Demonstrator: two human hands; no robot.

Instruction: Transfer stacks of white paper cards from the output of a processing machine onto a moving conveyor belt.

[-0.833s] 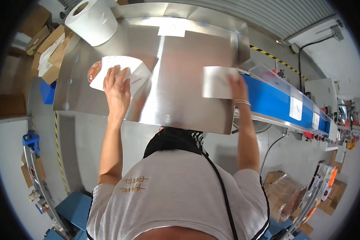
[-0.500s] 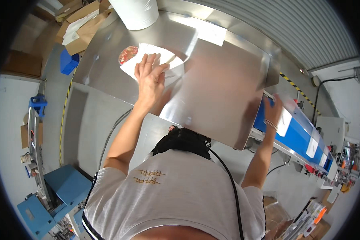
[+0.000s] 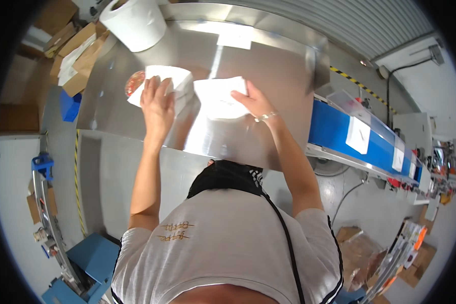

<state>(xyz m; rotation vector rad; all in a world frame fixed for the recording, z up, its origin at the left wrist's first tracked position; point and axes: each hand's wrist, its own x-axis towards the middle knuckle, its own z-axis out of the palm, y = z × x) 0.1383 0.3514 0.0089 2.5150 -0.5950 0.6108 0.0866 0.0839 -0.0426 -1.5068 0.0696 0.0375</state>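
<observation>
Fingers stretched, my left hand (image 3: 158, 105) rests on a small stack of white flat packets (image 3: 177, 78) at the left of the steel table. A round red-patterned thing (image 3: 136, 82) shows at the stack's left edge, partly covered by it; its kind is unclear. In my right hand (image 3: 257, 101) a single white flat packet (image 3: 220, 96) is pinched by its right edge, thumb on top. It is just right of the stack, over the table; whether it touches the surface I cannot tell.
The steel table (image 3: 268, 66) has a raised back edge, with a white sheet (image 3: 235, 37) near it. A large white roll (image 3: 137, 25) stands at the back left, by an open cardboard box (image 3: 81, 61). On the right, a blue conveyor belt (image 3: 332, 124) carries several white packets (image 3: 358, 134).
My right hand has come from the conveyor to the table with a white packet in it. My left hand stays at the stack. The whole view has shifted somewhat.
</observation>
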